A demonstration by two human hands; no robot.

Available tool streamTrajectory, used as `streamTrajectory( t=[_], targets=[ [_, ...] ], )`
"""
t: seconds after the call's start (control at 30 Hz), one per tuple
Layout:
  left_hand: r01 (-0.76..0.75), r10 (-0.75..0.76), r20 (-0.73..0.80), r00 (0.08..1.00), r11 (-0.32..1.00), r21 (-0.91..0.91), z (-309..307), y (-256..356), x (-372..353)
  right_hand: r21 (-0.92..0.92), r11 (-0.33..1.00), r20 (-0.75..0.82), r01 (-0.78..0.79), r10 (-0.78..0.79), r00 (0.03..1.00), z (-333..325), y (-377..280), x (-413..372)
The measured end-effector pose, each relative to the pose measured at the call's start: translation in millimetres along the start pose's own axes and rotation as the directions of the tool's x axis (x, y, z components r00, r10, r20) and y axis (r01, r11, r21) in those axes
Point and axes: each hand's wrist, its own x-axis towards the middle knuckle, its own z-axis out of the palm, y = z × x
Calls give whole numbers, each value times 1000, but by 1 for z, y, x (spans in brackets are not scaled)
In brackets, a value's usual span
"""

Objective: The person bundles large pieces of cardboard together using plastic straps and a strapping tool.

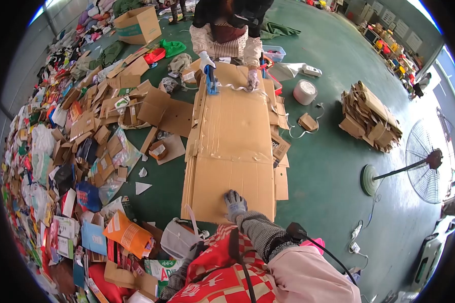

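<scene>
A stack of flattened cardboard boxes (235, 184) stretches away in front of me. My right hand (235, 205), in a grey glove, lies flat on its near end with fingers spread. Low in view, my left hand (200, 248) is a dark, mostly hidden shape beside my red checked apron (222, 275); its fingers cannot be made out. A pale strap (192, 219) rises near it at the stack's near left corner. Across the stack, a person in white gloves has one hand by a blue tool (211, 82) and the other on a white strap (232, 88).
Loose cardboard and mixed waste (91, 151) cover the left side. On the right are a strap roll (305, 92), a tied cardboard bale (371, 118) and a standing fan (423, 160) with a floor cable. A large open box (136, 26) stands at the back left.
</scene>
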Motion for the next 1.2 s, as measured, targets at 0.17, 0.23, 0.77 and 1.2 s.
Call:
streamTrajectory(
  t=[0.17,0.23,0.77,1.2],
  targets=[
    [-98,91,52,995,984,152,-2,19,3,13,1000,-24,4,-4,1000,8,-1,2],
    [-141,127,81,989,968,206,-4,26,5,9,1000,-35,18,-17,999,8,0,3],
    [-490,408,272,871,756,433,-3,29,-7,-46,998,94,30,-26,995,5,-1,9],
    [-425,391,168,905,806,412,12,-15,-16,-13,999,-57,46,-46,997,-7,-9,-12]
  ],
)
